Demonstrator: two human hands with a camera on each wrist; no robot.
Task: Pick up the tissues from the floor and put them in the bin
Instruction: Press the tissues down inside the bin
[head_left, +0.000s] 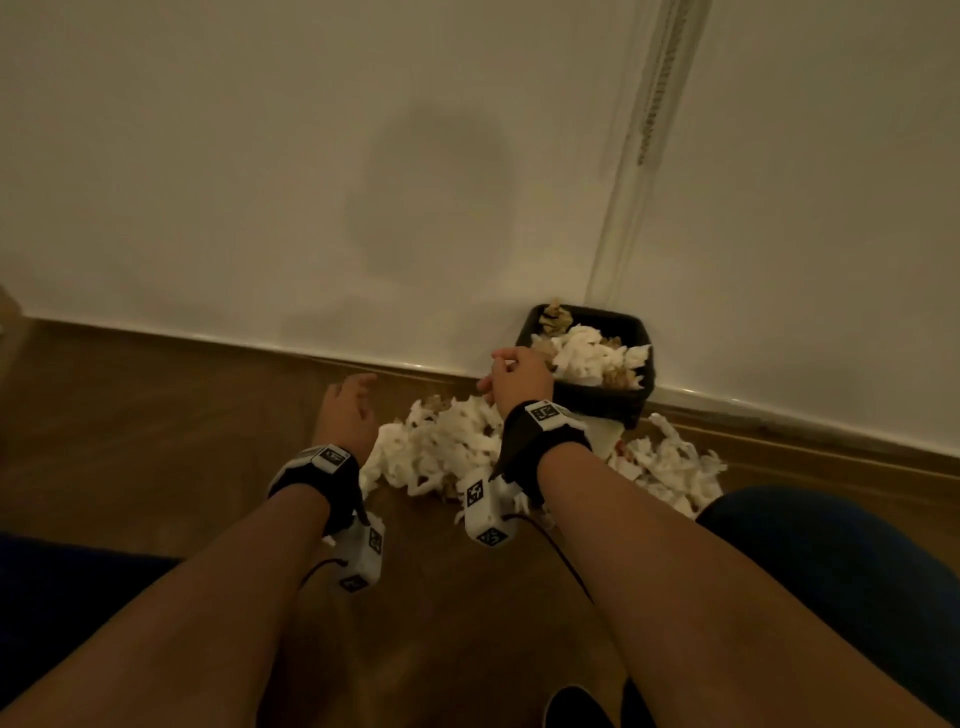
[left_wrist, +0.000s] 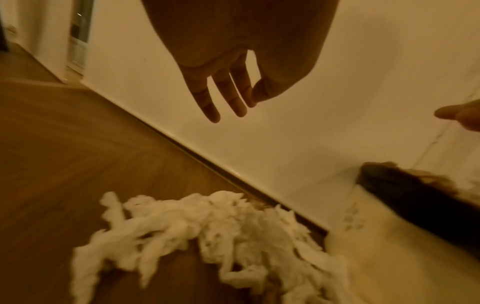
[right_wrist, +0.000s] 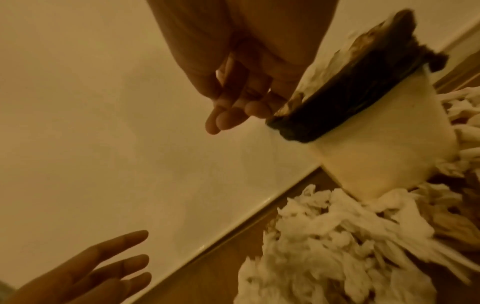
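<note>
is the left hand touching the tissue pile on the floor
Apart. The left wrist view shows the left hand open in the air, with bare wall and floor between its fingertips and the tissue pile.

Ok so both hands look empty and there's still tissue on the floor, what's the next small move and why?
Probably lower the left hand onto the near tissue pile and gather a clump. Its fingers are spread and hold nothing, the pile lies just beside it, and the right hand is up by the bin rim.

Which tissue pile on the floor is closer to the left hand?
The big white shredded-tissue pile left of the black-lined bin, beside the left hand; the other pile lies right.
</note>
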